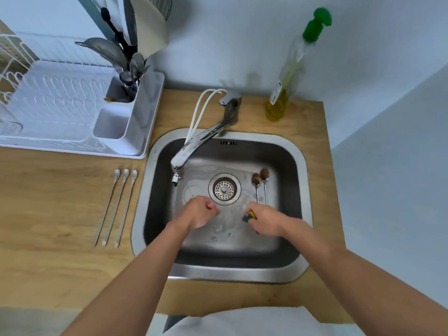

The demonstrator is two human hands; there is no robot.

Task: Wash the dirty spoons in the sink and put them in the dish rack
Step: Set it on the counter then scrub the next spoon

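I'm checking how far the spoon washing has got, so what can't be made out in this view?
- Head view: right hand curls round a sponge, mostly hidden by its fingers.
- Left hand: fingers curled; whether it holds anything is hidden.
- Handle ends of the two dirty spoons are hidden behind the right hand.
- Dish rack is cut off at the left edge.

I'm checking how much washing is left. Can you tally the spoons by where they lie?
Dirty spoons in the sink: 2
Spoons on the counter left of the sink: 3
Total: 5
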